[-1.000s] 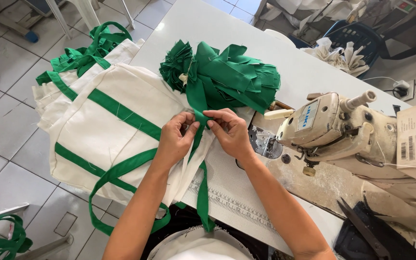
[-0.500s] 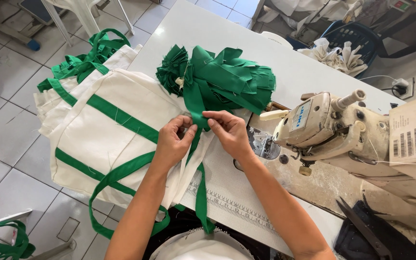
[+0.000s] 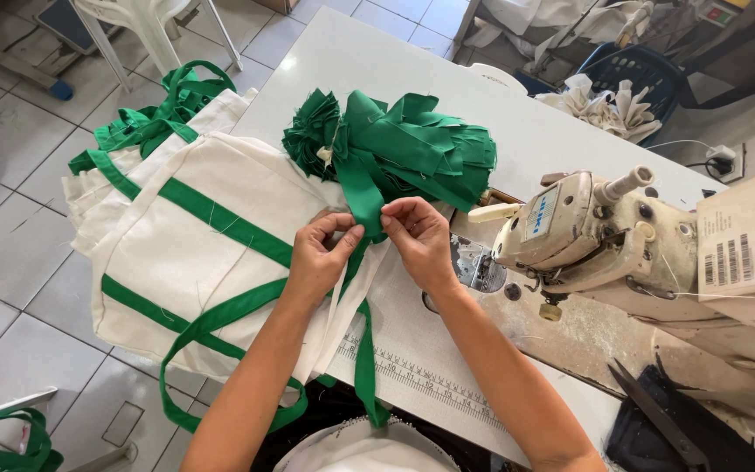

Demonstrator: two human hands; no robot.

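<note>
Pinching a green fabric strap [image 3: 367, 205] between both hands, the person looks to be at the lining-up step, setting the strap's end against the edge of a white cloth bag [image 3: 220, 253] before it goes under the sewing machine [image 3: 587, 232]. The left hand [image 3: 321, 258] has thumb and forefinger closed on the strap where it meets the bag's white edge; the right hand [image 3: 421, 236] holds the same strap just beside it, fingers [image 3: 395, 212] curled tight on the fold. The strap runs up from the pinch to a pile of green strips [image 3: 395, 144] on the white bench [image 3: 447, 79] and hangs down past the printed ruler [image 3: 421, 385] at the bench's near edge. The bag lies on a stack of like bags at the left, half off the bench, with green bands sewn across it. The next move, as I judge it, calls for keeping the two layers flush while sliding them right toward the needle — a slip here would sew the strap crooked (the needle itself is hard to make out behind the right hand). Against the frame a second ago little differs: the hands sit at the same spot with the same pinch, the pile of strips has not shifted, and only the camera's aim has drifted slightly — the work is held in place, not moved along.
</note>
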